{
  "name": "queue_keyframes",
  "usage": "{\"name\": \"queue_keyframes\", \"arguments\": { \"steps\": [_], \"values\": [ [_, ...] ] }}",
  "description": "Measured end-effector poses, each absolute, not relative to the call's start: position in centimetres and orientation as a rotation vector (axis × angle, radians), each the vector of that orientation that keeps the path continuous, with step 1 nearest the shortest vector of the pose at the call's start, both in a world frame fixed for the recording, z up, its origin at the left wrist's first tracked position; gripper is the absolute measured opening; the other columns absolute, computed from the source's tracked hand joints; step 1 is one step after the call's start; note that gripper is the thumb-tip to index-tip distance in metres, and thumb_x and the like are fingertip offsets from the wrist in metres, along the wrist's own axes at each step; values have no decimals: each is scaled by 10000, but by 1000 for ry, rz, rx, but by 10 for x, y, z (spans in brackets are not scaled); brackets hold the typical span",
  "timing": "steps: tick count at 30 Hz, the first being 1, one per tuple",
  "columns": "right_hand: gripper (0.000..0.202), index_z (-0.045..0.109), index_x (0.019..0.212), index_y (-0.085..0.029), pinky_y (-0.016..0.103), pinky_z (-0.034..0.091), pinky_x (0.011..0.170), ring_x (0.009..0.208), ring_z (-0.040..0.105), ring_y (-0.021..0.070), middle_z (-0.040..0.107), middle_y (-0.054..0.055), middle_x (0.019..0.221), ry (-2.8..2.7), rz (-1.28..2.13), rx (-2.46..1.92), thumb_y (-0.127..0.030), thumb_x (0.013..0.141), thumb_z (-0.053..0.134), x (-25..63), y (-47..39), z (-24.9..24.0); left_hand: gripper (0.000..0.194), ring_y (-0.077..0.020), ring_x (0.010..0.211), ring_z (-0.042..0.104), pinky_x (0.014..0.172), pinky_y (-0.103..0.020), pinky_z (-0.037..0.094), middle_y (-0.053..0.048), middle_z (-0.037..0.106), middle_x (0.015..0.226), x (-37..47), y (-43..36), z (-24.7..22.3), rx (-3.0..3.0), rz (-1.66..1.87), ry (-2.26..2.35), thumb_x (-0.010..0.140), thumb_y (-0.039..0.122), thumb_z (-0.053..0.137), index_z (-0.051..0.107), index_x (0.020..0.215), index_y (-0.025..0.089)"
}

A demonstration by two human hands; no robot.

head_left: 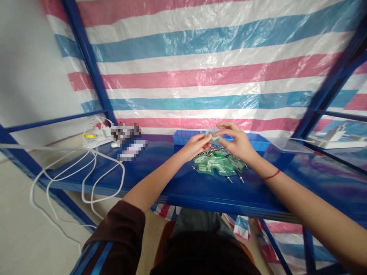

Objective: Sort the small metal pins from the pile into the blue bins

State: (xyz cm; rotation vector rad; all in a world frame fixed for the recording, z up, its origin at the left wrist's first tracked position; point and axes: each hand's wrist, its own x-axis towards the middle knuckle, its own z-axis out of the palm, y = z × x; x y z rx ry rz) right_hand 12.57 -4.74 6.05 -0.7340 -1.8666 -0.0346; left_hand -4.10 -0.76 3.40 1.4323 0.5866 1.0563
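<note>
Both hands meet above the middle of the shelf. My left hand point(195, 147) is closed on a small, clear, greenish plastic bag point(211, 133), its thumb and fingers pinching the near side. From the other side, my right hand point(236, 139) grips the bag's edge with thumb and forefinger, the other fingers raised. What the bag contains is too small to make out. Directly below lies a heap of similar green plastic bags point(213, 163) mixed with thin metal pieces that look like blind rivets point(241, 178). Some pieces stick out at the front of the heap.
Blue divided bins point(183, 137) stand behind the hands, partly hidden by them. White cables point(123, 179) loop over the shelf's left end near blurred items point(133, 149). A clear plastic sheet point(289, 145) and a white power strip point(338, 139) lie right. Blue posts point(86, 53) frame the shelf.
</note>
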Motion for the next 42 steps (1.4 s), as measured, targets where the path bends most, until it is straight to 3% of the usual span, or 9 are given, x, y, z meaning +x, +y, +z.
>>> {"name": "queue_keyframes", "arguments": {
  "steps": [2,6,11,15,19,24,31,37,42],
  "values": [
    [235,616,989,-238,336,494,678,784,610,168,595,68,1053,-1755,118,-813,-331,773,601,121,-43,60,323,-76,669,524,620,-202,402,-25,575,759,-45,-1,33,1494,1183,633,781,436,602,595,906,138],
    [394,492,1044,-221,237,358,396,414,480,109,581,-9,642,-1483,764,-1020,-553,836,454,111,-44,51,247,-109,748,559,675,-231,432,-28,598,806,-50,6,31,1773,1384,736,830,383,533,589,903,154],
    [265,511,870,-203,208,395,413,454,511,93,578,-10,625,-1286,1320,-911,-465,838,482,107,-50,47,185,-176,1041,520,877,-304,432,-63,619,1057,-45,-1,31,2218,1366,652,825,243,525,632,969,196],
    [196,513,895,-220,224,448,483,530,553,100,569,-33,675,-1260,1125,-898,-299,742,606,114,-44,44,316,-155,942,562,795,-286,466,-45,620,1083,-39,-8,29,2061,1134,686,858,215,390,615,1080,228],
    [350,450,1037,-241,252,441,490,498,535,114,521,-66,602,-1459,827,-908,-369,752,606,121,-37,36,343,-134,797,575,659,-241,466,-62,633,1013,-35,-10,27,1859,1109,696,862,333,418,599,1117,192],
    [587,343,1271,-201,279,446,538,545,567,133,596,-11,718,-1702,470,-994,-466,795,561,122,-38,33,300,-117,717,575,694,-235,460,-41,644,828,-43,11,23,1908,1358,772,810,312,539,610,1055,154],
    [315,631,838,-173,293,438,601,616,571,155,638,39,714,-2179,189,-1086,-462,829,506,124,-54,42,329,-174,899,606,856,-299,436,-86,666,1006,-90,52,26,1974,1608,1399,853,330,472,605,1102,160],
    [418,680,940,-176,353,441,781,854,601,228,663,91,898,-2553,96,-1000,-520,704,654,125,-56,37,454,-326,1164,436,937,-535,323,-109,593,1183,-101,50,17,2340,898,1930,867,539,356,628,1102,263],
    [403,682,960,-165,354,444,769,849,601,232,655,94,888,-2599,90,-996,-479,708,669,125,-53,34,481,-336,1251,320,978,-545,268,-114,418,1363,-91,38,17,2400,923,1999,865,562,331,636,1087,264]
  ]
}}
